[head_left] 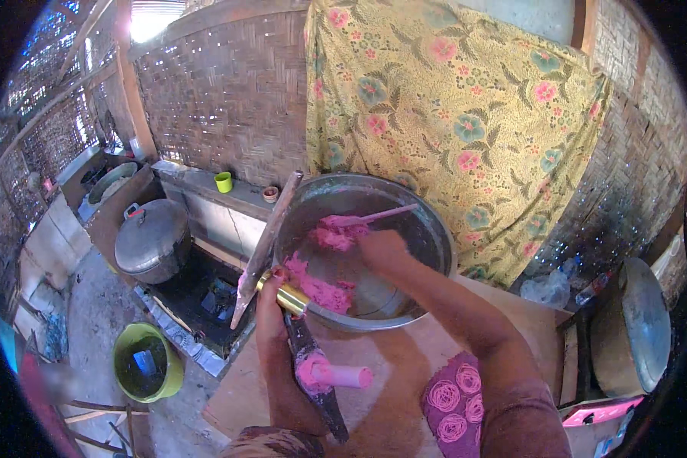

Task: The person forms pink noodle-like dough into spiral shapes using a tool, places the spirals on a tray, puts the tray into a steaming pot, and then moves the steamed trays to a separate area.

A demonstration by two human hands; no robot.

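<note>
My left hand (270,312) grips a gold-coloured metal cylinder (289,296) that joins a long wooden bar (272,237). Against my left forearm leans a second dark wooden piece (332,415), with a pink-smeared plunger (346,376) sticking out to the right. Inside a large metal basin (372,324), my right hand (385,251) is at a lump of pink dough (338,237); its fingertips are hidden. A pink-coated spatula or spoon (386,213) rests on that lump. More crumbly pink dough (323,292) lies along the basin's near left side.
Coiled pink strands (446,395) lie on a purple sheet near my right arm. To the left are a lidded pot (149,237) on a stove and a green bucket (149,389) on the floor. A large metal vessel (635,329) stands at right. Floral cloth (464,114) hangs behind the basin.
</note>
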